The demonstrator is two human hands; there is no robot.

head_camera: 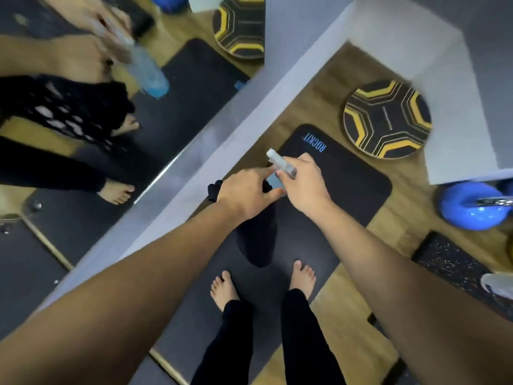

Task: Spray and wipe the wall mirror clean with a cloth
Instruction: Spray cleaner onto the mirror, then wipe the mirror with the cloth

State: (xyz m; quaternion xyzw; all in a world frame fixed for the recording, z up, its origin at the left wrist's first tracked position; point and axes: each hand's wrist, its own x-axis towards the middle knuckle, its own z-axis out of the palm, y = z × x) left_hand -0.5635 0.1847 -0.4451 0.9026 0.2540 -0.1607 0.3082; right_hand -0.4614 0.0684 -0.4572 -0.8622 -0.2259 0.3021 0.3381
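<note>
Above a dark exercise mat (341, 190) on the wooden floor (347, 326), both hands meet in front of the body. The right hand (302, 184) grips a clear spray bottle (280, 163) by its neck, fingers curled round it, the white nozzle poking out up and to the left, toward the wall. The bottle's body is mostly hidden under the hands; only a bluish patch shows between them. The left hand (247, 193) touches the bottle with forefinger and thumb stretched toward it, and a black cloth (256, 240) hangs down below this hand, with a bit of it sticking out at the wrist. How the remaining fingers hold the cloth cannot be made out.

The wall mirror (116, 140) fills the upper left of the view, beyond a pale band of wall (249, 112). Its glass reflects the hands, a bottle with blue liquid, the patterned black cloth and bare feet on the mat.

Two bare feet (223, 289) stand on the mat, below black trousers. A round black and yellow balance board (387, 119) lies just past the mat's far corner, a blue kettlebell (469, 207) sits at the right, and a speckled black pad (455, 265) lies near it.
</note>
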